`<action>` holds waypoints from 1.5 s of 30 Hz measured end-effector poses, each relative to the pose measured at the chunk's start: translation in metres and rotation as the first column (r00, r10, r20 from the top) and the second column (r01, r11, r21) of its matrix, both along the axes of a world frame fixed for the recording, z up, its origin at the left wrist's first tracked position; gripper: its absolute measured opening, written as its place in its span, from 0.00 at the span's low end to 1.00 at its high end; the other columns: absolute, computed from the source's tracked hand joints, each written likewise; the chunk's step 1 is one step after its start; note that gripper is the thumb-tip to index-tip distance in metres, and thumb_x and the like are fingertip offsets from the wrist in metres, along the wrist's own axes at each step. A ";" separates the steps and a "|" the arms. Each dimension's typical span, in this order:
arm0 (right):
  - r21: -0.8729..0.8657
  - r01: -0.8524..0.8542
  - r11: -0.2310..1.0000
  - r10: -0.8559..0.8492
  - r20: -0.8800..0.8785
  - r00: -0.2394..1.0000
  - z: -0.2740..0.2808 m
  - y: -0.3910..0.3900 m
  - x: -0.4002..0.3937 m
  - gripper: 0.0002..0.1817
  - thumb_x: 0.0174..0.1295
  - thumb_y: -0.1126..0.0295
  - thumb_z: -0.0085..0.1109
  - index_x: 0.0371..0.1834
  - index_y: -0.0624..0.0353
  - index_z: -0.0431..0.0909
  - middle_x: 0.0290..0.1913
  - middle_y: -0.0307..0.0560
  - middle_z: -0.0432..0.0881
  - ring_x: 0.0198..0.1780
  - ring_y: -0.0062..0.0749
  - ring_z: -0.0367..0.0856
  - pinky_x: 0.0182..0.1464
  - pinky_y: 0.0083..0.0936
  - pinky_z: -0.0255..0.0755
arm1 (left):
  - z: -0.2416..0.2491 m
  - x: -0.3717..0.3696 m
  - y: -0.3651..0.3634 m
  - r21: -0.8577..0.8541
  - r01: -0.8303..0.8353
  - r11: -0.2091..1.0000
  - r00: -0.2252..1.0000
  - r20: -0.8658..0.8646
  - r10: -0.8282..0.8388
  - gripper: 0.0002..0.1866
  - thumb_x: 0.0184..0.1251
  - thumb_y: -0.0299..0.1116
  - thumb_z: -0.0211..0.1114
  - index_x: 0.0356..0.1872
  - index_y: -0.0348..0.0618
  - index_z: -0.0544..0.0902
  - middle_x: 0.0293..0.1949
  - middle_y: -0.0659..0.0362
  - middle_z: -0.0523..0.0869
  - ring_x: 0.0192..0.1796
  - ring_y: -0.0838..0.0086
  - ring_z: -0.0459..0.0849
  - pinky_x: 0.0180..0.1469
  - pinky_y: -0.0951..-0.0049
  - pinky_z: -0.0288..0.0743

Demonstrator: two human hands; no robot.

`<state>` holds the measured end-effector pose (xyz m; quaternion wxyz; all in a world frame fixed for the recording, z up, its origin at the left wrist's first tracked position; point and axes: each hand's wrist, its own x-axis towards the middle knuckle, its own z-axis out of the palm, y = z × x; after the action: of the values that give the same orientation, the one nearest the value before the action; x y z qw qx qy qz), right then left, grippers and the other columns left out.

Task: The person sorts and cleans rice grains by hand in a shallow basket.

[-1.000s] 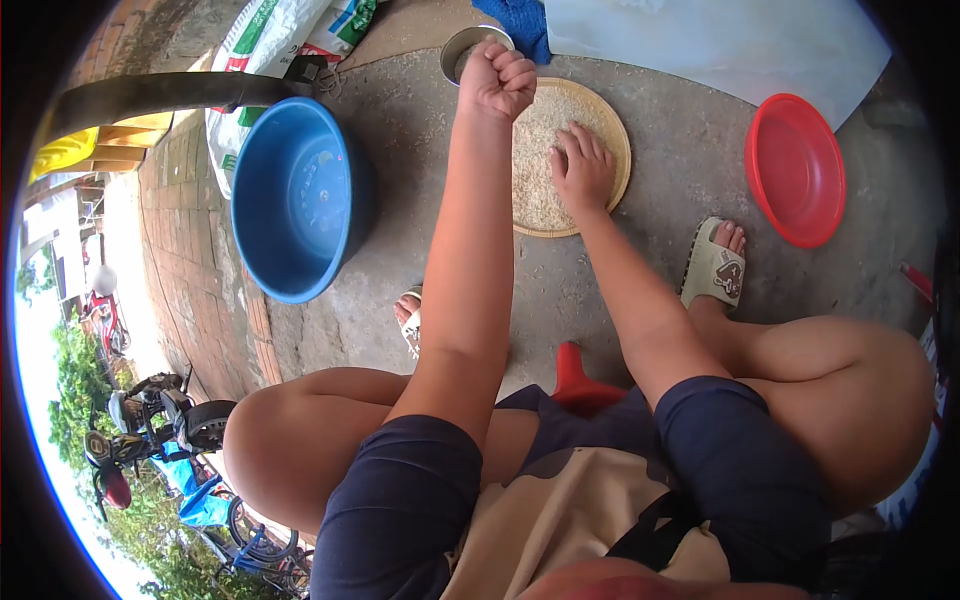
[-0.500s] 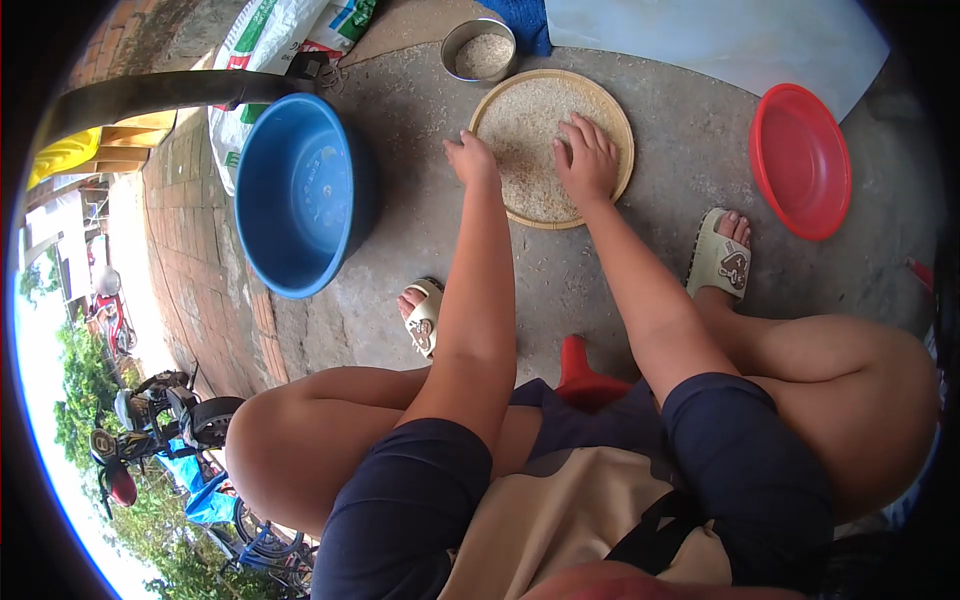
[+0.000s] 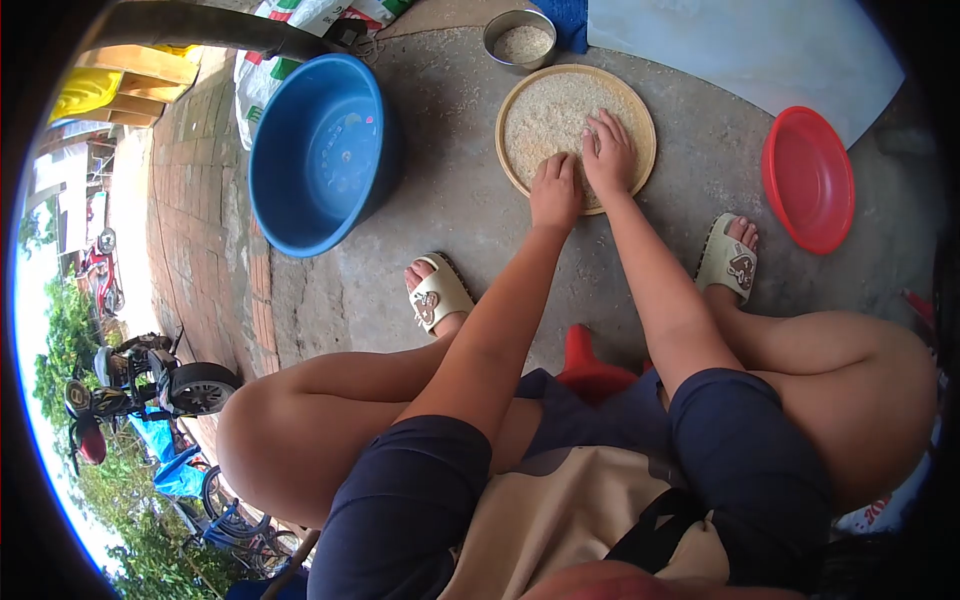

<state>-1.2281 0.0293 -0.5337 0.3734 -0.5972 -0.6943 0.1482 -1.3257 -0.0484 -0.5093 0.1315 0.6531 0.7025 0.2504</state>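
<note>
A round woven tray (image 3: 508, 150) lies on the concrete floor, spread with pale grain (image 3: 560, 110). My left hand (image 3: 556, 192) rests on the grain near the tray's lower edge, fingers extended. Beside it on the right, my right hand (image 3: 608, 155) lies on the grain with its fingers spread. Neither hand grips anything visible. Just beyond the tray is a metal bowl (image 3: 520, 42) holding some of the same grain.
A large blue basin (image 3: 325, 155) stands to the left and a red basin (image 3: 810, 180) to the right. White sacks (image 3: 250, 95), a curved dark bar (image 3: 200, 27) and a pale board (image 3: 730, 50) lie farther out. A red stool (image 3: 590, 375) is beneath me.
My left hand has moved right, from the tray's left edge onto the grain beside my right hand. The view has shifted slightly, and my left foot appears farther right.
</note>
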 end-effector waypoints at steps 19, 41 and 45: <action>-0.636 -0.485 0.600 -0.695 -0.715 0.076 0.034 0.045 -0.018 0.21 0.71 0.57 0.38 0.36 0.62 0.77 0.34 0.48 0.80 0.35 0.30 0.80 0.40 0.30 0.78 | 0.088 -0.026 0.083 -0.236 0.139 0.962 0.818 0.574 0.022 0.16 0.56 0.31 0.63 0.46 0.39 0.84 0.37 0.54 0.87 0.40 0.71 0.86 0.47 0.74 0.76; -0.729 -0.227 0.645 -0.704 -0.683 0.195 0.020 0.040 0.014 0.20 0.65 0.64 0.40 0.37 0.75 0.74 0.37 0.60 0.82 0.37 0.46 0.85 0.42 0.33 0.80 | 0.011 0.018 0.071 -0.126 -0.337 0.933 0.861 0.360 0.360 0.08 0.56 0.26 0.64 0.36 0.42 0.86 0.36 0.54 0.86 0.37 0.66 0.83 0.39 0.68 0.76; -0.721 -0.251 0.646 -0.704 -0.690 0.169 0.036 0.039 0.018 0.19 0.66 0.65 0.40 0.39 0.74 0.74 0.34 0.57 0.81 0.34 0.44 0.84 0.44 0.34 0.81 | 0.023 0.014 0.108 -0.431 -0.101 0.897 0.593 0.698 0.402 0.07 0.55 0.26 0.65 0.36 0.39 0.86 0.31 0.55 0.87 0.30 0.77 0.83 0.36 0.74 0.77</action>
<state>-1.2098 0.0687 -0.4979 0.4742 -0.5650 -0.0677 0.6718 -1.3118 0.0600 -0.4866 0.4947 0.3401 0.6962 0.3937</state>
